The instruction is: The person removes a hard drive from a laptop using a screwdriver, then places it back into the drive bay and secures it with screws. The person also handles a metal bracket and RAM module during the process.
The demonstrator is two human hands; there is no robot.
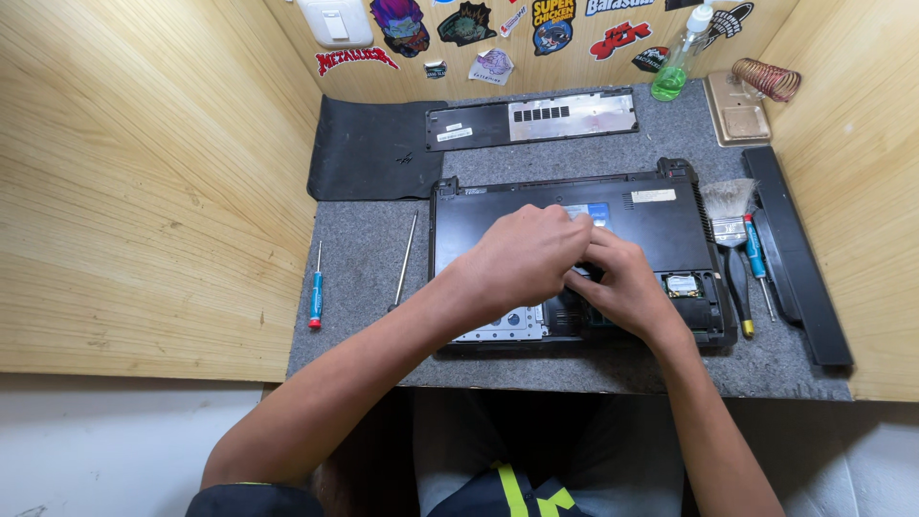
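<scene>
Head view looks straight down into a small wooden booth where a black laptop (574, 258) lies upside down on a grey felt-covered worktop (364, 258), its underside up so the inner bay can be reached. Both hands meet over the open compartment near the laptop's middle. The left hand (522, 258) arches over the bay with fingers curled down, knuckles up, pressing or steadying something beneath it. The right hand (627, 287) comes in from the near-right edge, its fingers bent and tucked in against the left fingertips — a narrow, pinching posture. What, if anything, is gripped between them is hidden by the hands themselves, so I cannot tell whether either one actually holds a part.

The removed bottom cover panel (531, 120) lies flat at the far side of the worktop, inner face up, set well clear of the work. Beside it is a black mat (369, 148). Tools are laid out to either side within easy reach: a small blue-handled screwdriver (315, 287) and a thin metal rod (406, 254) to the left of the laptop, apart from it; a brush (729, 211) and another blue-handled screwdriver (756, 258) just beside the laptop's right edge. A long black bar (799, 258), likely the battery pack, lies along the right wall. A spray bottle of green liquid (678, 62) stands at the back by the stickered wall (479, 38).
</scene>
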